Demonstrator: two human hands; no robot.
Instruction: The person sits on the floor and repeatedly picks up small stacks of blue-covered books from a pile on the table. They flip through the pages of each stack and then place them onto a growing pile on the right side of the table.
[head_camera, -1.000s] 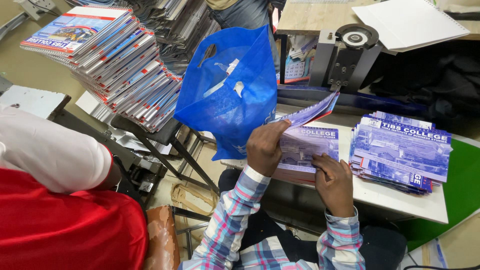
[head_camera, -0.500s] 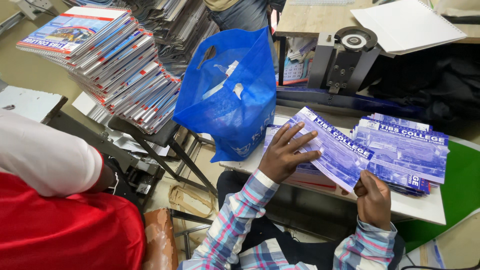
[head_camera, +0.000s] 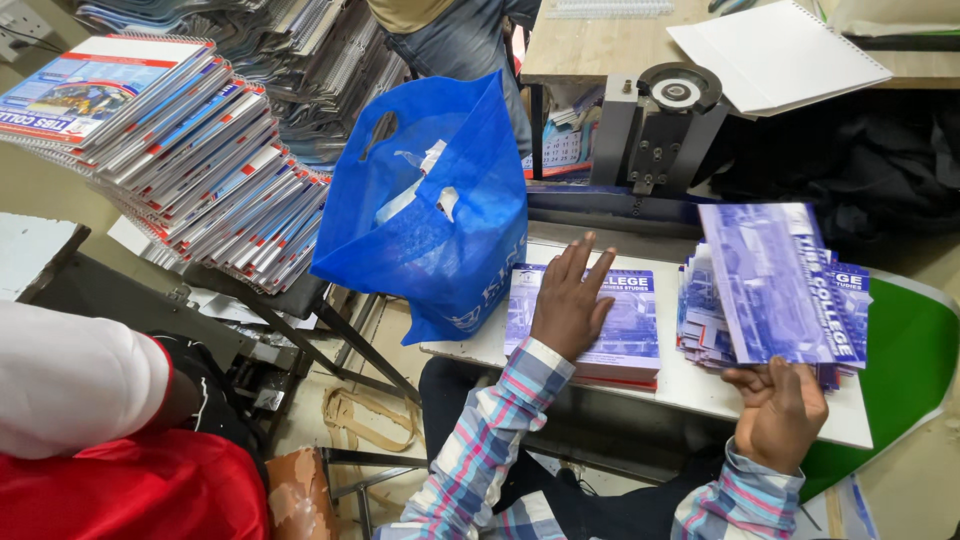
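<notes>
On a white worktop (head_camera: 690, 385), the person's left hand (head_camera: 568, 300) is lying flat, fingers spread open, on a low stack of purple booklets (head_camera: 625, 335). To the right, the right hand (head_camera: 780, 410) is gripping a purple cover sheet (head_camera: 762, 285) by its near edge, fingers closed on it, holding it over a fanned pile of covers (head_camera: 850, 300). A blue bag (head_camera: 430, 210) is leaning just beside the stack, and spiral-bound books (head_camera: 170, 150) are sitting piled at far left.
</notes>
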